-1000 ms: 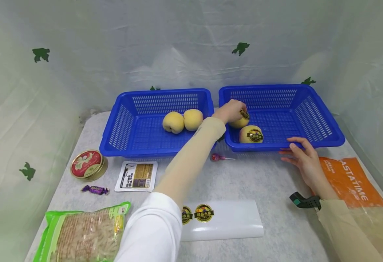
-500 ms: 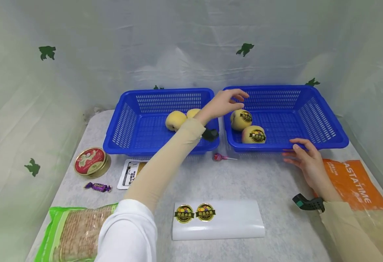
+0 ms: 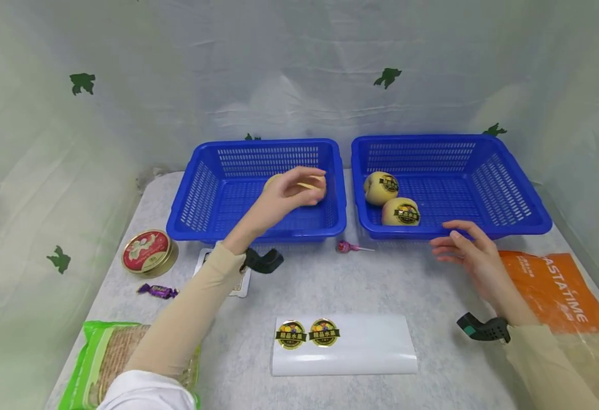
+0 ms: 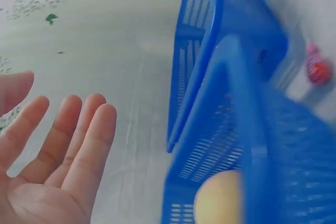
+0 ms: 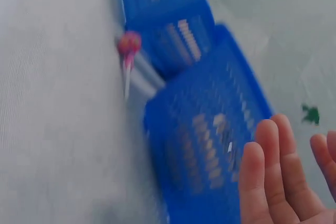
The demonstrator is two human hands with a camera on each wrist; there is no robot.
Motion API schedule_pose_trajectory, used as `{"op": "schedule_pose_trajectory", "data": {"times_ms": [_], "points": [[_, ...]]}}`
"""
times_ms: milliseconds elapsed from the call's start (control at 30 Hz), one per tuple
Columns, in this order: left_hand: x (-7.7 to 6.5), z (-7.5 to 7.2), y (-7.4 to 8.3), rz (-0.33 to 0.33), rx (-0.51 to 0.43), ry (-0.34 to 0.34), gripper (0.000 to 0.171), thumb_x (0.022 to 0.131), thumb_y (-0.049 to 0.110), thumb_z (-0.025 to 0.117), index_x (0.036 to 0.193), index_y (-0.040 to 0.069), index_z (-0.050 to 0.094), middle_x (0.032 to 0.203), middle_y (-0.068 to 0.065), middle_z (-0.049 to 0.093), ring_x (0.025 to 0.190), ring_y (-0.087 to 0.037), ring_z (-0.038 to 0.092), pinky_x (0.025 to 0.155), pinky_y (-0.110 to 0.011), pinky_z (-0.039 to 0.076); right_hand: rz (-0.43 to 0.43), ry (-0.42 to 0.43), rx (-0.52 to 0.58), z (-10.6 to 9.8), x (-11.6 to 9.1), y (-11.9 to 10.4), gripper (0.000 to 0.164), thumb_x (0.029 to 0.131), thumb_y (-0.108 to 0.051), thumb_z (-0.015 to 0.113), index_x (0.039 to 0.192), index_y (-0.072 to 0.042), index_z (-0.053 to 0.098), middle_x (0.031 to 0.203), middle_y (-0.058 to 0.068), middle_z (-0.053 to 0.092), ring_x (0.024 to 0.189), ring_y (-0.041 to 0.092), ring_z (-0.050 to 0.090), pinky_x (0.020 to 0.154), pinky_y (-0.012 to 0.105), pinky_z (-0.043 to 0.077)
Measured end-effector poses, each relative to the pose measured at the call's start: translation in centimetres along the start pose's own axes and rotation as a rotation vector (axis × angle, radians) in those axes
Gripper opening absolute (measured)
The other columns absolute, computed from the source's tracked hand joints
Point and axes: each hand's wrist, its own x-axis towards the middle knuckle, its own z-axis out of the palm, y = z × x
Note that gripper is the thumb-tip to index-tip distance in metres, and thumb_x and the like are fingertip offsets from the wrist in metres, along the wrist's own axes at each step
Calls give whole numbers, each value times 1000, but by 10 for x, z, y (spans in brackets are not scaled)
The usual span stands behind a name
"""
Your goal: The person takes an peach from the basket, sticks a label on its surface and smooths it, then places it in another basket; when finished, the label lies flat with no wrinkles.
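Right basket [image 3: 440, 191]: free room right of two fruits [image 3: 381, 188]; front rim [image 3: 394, 232] obstructs.

Your head view is bright and mostly sharp, with soft glare on the sticker sheet [image 3: 366, 341] nearer you than the lollipop [image 3: 347, 246]; your right-wrist view blurs the right basket [image 5: 205, 142] beside it.

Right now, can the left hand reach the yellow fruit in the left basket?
Probably yes: the left hand looks empty and appears above the open-topped left basket, with nothing visible between it and the yellow fruit.
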Motion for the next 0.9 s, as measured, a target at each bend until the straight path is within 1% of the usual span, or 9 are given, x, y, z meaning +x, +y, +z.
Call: {"op": "schedule_pose_trajectory", "data": {"times_ms": [67,100,233,333,400,533,600,767,900], "points": [[-20,0,-3,-22,-48,27,38,90,7,54,127,0,46,113,-22,53,100,-31,56,84,-39,46,-2,-40,-16,14,1,-9,29,97,-7,36,123,6,37,98,14,64,85,24,62,72,33,51],[-29,-1,-9,-24,-87,32,39,90,7,53,128,0,44,113,-22,53,100,-32,56,84,-39,46,0,-54,-29,20,2,-12,29,97,-7,36,123,7,37,98,14,64,85,24,62,72,33,51],[-63,3,-19,-112,-138,83,44,90,8,54,132,7,41,113,-22,54,100,-33,56,84,-40,46,8,-94,-81,41,10,-20,30,97,-8,39,122,7,36,99,15,62,85,25,62,72,35,51],[-81,7,-31,-156,-162,120,45,90,8,54,133,14,40,112,-24,54,99,-33,57,83,-41,46,14,-113,-122,58,21,-26,30,96,-11,42,121,4,39,98,17,62,85,27,62,72,36,51],[-90,9,-41,-176,-184,143,47,91,8,53,135,15,38,111,-25,54,99,-35,56,84,-42,46,17,-129,-148,70,30,-29,29,96,-14,44,120,0,42,99,18,60,85,28,61,72,37,51],[-98,16,-56,-201,-220,199,51,92,9,52,138,17,32,109,-21,56,100,-41,53,83,-42,46,16,-171,-189,92,48,-34,27,95,-19,46,119,-5,47,102,22,58,88,31,59,73,38,51],[-100,20,-61,-210,-238,220,53,92,11,52,139,20,29,109,-23,55,101,-43,52,84,-41,46,10,-195,-202,102,58,-37,27,95,-20,46,119,-7,47,104,22,57,90,32,58,74,39,50],[-98,29,-68,-219,-270,271,57,92,14,52,141,27,25,113,-33,49,101,-43,52,84,-41,46,13,-241,-214,121,86,-44,33,93,-24,49,122,-8,47,109,20,55,96,33,56,77,40,49],[-94,31,-73,-219,-277,343,59,92,17,53,141,29,23,113,-36,46,101,-46,50,85,-44,45,18,-290,-230,133,111,-48,36,92,-26,51,124,-9,46,114,19,53,99,33,54,81,41,47]]}}
